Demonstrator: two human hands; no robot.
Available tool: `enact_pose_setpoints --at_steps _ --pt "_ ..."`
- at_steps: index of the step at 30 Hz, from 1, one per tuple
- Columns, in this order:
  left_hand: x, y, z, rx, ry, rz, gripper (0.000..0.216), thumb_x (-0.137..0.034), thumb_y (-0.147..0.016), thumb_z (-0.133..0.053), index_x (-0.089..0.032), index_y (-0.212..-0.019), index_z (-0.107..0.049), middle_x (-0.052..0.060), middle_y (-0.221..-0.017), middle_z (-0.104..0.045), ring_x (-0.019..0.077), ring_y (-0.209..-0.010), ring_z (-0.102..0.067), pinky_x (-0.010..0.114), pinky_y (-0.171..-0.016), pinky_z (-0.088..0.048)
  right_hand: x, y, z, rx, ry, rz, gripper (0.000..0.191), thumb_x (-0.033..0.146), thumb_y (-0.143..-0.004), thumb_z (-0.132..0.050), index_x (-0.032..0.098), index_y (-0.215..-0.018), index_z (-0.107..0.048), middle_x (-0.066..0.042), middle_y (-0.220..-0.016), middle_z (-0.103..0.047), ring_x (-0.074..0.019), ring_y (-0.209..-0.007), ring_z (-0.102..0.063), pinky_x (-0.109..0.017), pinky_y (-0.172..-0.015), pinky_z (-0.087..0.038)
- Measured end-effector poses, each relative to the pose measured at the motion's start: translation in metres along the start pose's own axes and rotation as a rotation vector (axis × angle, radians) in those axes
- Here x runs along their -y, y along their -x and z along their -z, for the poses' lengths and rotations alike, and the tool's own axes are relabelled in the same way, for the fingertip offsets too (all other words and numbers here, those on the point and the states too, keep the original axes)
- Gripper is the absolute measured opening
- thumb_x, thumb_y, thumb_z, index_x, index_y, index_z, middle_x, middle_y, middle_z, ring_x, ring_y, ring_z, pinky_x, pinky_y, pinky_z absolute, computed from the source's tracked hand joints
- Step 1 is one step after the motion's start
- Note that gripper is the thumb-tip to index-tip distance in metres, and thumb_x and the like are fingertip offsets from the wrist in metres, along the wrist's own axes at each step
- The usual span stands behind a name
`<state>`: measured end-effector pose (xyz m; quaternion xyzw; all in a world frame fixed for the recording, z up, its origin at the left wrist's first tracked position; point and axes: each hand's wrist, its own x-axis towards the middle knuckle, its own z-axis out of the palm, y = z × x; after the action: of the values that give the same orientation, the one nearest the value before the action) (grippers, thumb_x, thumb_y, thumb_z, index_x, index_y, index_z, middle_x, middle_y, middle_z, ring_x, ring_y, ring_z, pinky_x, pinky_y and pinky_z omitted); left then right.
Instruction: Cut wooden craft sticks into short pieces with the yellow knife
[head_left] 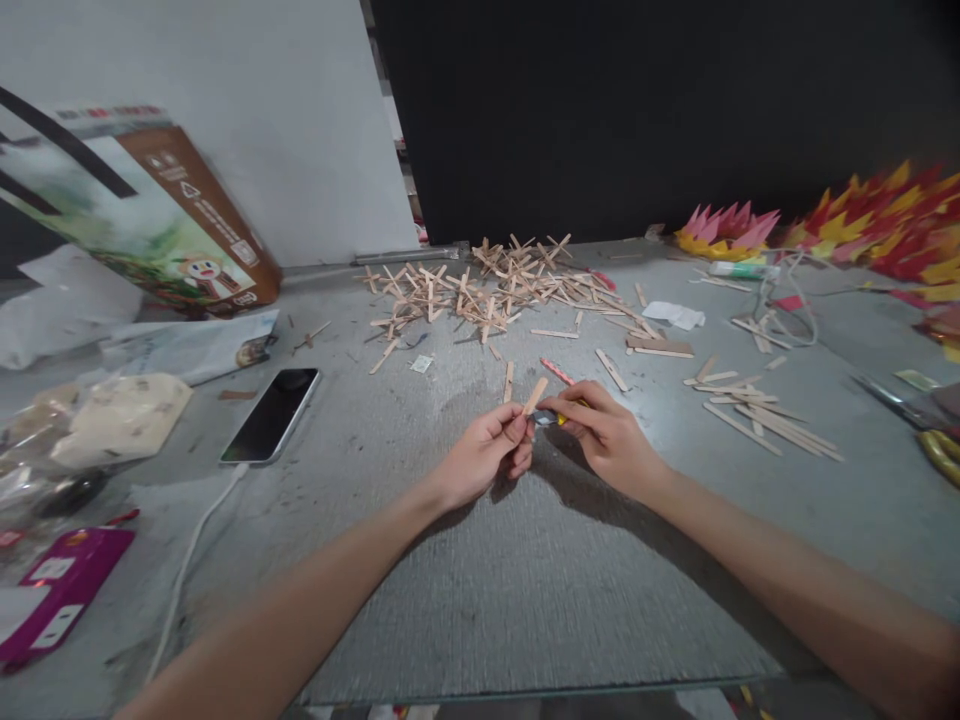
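Observation:
My left hand (487,452) is closed in a pinch on a short wooden craft stick (535,395) that points up and away from me. My right hand (604,428) is closed on a small tool (556,417) with a yellow body, too hidden to name, whose tip meets the stick's lower end. A pink-and-red striped stick (556,371) lies just beyond my fingers. Both hands hover over the grey table (525,590) at its centre.
A pile of glued wooden stick crosses (480,285) lies at the back. Loose sticks (765,415) are scattered on the right. A phone (271,414) on a white cable sits left, with a cardboard box (150,215) behind. Coloured paper shapes (862,225) line the far right; scissors (911,415) lie near the right edge.

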<state>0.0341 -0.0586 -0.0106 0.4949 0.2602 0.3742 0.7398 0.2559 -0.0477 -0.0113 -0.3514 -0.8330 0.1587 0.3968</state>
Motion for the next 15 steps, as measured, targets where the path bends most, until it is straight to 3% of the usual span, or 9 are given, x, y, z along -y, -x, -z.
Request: enact_pose_setpoints --at_steps 7,15 --pt "0.0001 0.0013 0.002 0.006 -0.031 0.01 0.032 -0.049 -0.103 -0.058 -0.019 -0.093 -0.05 -0.006 -0.066 -0.046 0.0086 -0.056 -0.045 0.022 -0.056 -0.035 0.0007 -0.0005 0.0009 0.017 -0.004 0.019 0.039 0.011 -0.102 -0.049 0.027 -0.131 -0.069 -0.011 -0.111 -0.064 -0.0268 -0.107 -0.059 -0.046 -0.093 -0.052" --pt "-0.0067 0.0042 -0.0016 -0.021 -0.295 0.072 0.039 -0.055 -0.102 -0.052 -0.018 -0.09 -0.054 -0.005 -0.063 -0.049 0.0098 -0.051 -0.045 0.023 -0.052 -0.034 -0.0002 -0.0013 0.0019 0.055 0.042 0.04 0.042 0.006 -0.099 -0.047 0.028 -0.128 -0.071 -0.01 -0.105 -0.065 -0.0265 -0.1 -0.058 -0.049 -0.091 -0.051"
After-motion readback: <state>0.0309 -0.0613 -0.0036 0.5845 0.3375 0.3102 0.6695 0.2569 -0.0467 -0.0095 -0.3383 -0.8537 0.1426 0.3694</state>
